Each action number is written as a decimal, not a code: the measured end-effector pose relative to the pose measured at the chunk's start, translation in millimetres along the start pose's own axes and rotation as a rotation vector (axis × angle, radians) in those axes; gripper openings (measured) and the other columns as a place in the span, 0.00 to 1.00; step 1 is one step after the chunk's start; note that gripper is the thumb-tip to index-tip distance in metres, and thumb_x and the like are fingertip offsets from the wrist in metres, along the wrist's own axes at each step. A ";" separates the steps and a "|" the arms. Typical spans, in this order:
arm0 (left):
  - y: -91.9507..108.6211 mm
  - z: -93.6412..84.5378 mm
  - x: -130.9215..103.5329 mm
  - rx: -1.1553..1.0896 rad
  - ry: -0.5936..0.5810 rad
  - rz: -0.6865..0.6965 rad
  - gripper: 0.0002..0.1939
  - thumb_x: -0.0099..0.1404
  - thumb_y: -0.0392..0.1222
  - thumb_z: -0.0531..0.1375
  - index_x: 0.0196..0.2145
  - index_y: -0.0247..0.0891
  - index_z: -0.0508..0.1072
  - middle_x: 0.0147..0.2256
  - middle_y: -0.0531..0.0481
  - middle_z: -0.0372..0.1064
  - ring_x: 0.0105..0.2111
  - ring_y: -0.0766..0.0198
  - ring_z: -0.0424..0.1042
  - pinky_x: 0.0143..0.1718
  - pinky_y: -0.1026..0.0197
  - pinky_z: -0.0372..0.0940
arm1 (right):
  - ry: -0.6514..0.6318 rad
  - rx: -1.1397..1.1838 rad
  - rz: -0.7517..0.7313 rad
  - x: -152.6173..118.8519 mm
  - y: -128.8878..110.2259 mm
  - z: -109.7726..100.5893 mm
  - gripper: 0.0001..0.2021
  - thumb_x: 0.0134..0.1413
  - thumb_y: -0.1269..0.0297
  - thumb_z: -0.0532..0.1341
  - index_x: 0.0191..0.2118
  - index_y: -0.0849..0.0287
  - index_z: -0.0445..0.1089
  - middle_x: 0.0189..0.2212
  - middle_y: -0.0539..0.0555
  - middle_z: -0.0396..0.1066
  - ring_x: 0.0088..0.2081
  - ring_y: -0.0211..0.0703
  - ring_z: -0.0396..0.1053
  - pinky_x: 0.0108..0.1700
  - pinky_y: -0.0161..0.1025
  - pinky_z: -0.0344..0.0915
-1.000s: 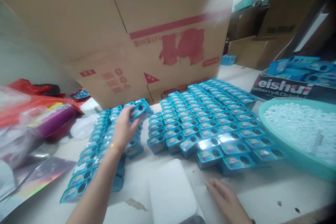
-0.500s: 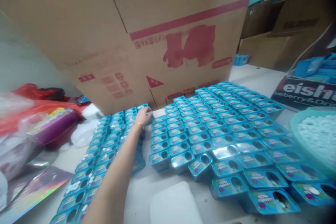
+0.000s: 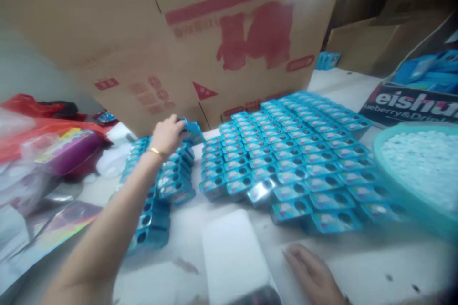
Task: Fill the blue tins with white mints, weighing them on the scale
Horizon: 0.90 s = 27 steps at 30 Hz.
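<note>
My left hand [image 3: 169, 136], with a gold bracelet at the wrist, is closed on a small blue box [image 3: 193, 132]. That box is tilted, at the far end of a left group of like boxes [image 3: 177, 183]. My forearm hides part of this group. On the right stands a larger block of blue boxes [image 3: 265, 159] in close rows, each with a dark round hole in its top. My right hand [image 3: 311, 271] is low over the white table, near a white rectangular block [image 3: 232, 257]. Its fingers are stretched out, slightly blurred, with nothing visible in them.
A large cardboard carton [image 3: 136, 43] stands behind the boxes. To the right are a turquoise basin [image 3: 382, 171] full of small white pieces and a black printed carton [image 3: 404, 105] holding blue packs. Red plastic bags [image 3: 21, 131] and a purple package [image 3: 75, 157] lie at left.
My left hand has moved left in view and now holds a tilted blue box at the far end. My right hand has come into view at the bottom. The camera view has shifted downward.
</note>
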<state>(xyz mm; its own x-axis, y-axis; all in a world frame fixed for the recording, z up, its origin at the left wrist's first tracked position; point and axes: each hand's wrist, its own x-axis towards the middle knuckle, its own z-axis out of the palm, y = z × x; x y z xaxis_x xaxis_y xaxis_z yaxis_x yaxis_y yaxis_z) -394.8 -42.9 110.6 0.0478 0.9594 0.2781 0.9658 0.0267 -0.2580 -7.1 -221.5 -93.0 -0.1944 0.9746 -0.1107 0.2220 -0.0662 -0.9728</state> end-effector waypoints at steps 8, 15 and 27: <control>113.4 -81.4 -157.2 -0.293 -0.204 0.198 0.12 0.62 0.47 0.55 0.42 0.40 0.64 0.33 0.50 0.69 0.31 0.61 0.69 0.31 0.62 0.60 | -0.040 0.232 0.180 -0.6 -11.5 -6.9 0.20 0.48 0.45 0.62 0.27 0.59 0.66 0.18 0.45 0.58 0.20 0.31 0.55 0.22 0.29 0.54; 162.9 -54.0 -202.9 -0.381 -0.247 0.292 0.15 0.62 0.43 0.58 0.46 0.36 0.63 0.37 0.46 0.72 0.35 0.58 0.71 0.35 0.59 0.63 | 0.013 0.621 0.439 -17.2 -20.7 -14.4 0.19 0.41 0.51 0.69 0.27 0.60 0.66 0.18 0.45 0.60 0.15 0.26 0.51 0.14 0.26 0.40; 120.4 2.4 -299.6 -0.679 0.156 -0.357 0.14 0.64 0.49 0.56 0.41 0.36 0.70 0.36 0.48 0.71 0.36 0.62 0.71 0.43 0.58 0.66 | -0.121 0.665 0.650 -50.2 -41.9 -38.7 0.15 0.36 0.67 0.72 0.34 0.63 0.72 0.33 0.56 0.73 0.37 0.39 0.72 0.40 0.32 0.69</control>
<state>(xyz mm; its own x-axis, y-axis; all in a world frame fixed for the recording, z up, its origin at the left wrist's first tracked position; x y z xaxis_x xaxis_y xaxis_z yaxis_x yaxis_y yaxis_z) -293.5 -326.4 -6.0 -0.3085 0.8732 0.3774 0.8713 0.1003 0.4803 30.3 -259.4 -38.7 -0.3301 0.6772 -0.6576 -0.2628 -0.7351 -0.6250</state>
